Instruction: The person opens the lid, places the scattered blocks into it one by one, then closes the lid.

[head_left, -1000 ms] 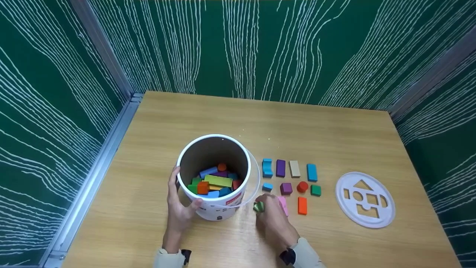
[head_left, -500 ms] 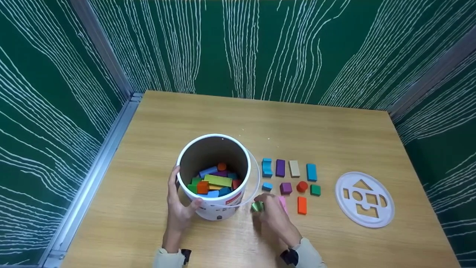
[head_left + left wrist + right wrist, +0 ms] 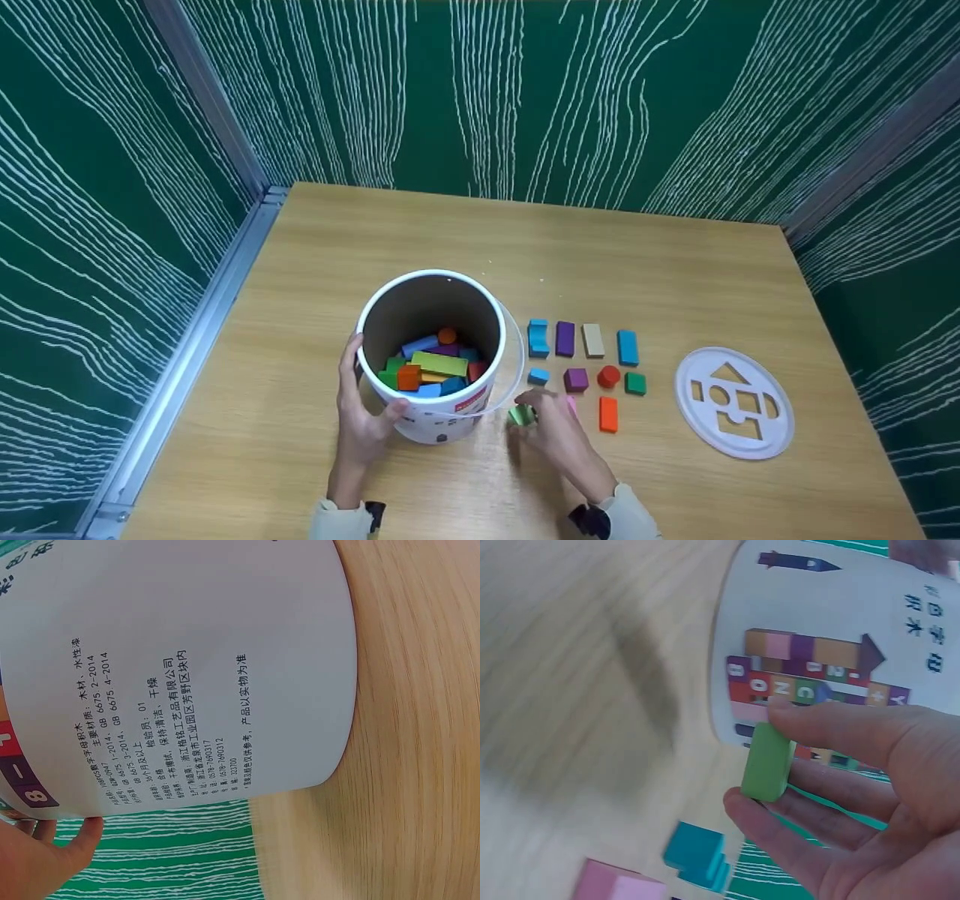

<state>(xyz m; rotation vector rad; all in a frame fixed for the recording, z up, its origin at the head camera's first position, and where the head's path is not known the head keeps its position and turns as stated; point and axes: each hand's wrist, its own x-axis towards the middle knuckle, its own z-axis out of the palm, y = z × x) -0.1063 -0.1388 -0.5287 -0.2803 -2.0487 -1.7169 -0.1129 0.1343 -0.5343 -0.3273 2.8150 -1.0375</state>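
Observation:
A white bucket (image 3: 420, 429) stands upright on the table, several coloured wooden blocks (image 3: 439, 365) inside it. My left hand (image 3: 361, 431) holds the bucket's near left side, thumb on the outside just below the rim. In the left wrist view, that hand (image 3: 45, 859) shows at the lower left, against the printed bucket wall. To the right of the bucket, my right hand (image 3: 556, 431) pinches a small green block (image 3: 767, 763) between thumb and fingers. A pink block (image 3: 572, 406) lies partly hidden behind this hand.
Right of the bucket lie loose blocks in rough rows, among them a blue arched block (image 3: 538, 339), a purple cube (image 3: 576, 380), a red cylinder (image 3: 609, 376) and an orange block (image 3: 608, 415). Farther right lies a white lid (image 3: 694, 416) with shaped cutouts. A clear handle (image 3: 519, 360) hangs on the bucket's right.
The green block has turned in my right hand's fingers, and its lighter face now shows. The right wrist has shifted slightly right, covering more of the pink block. My left hand stays put.

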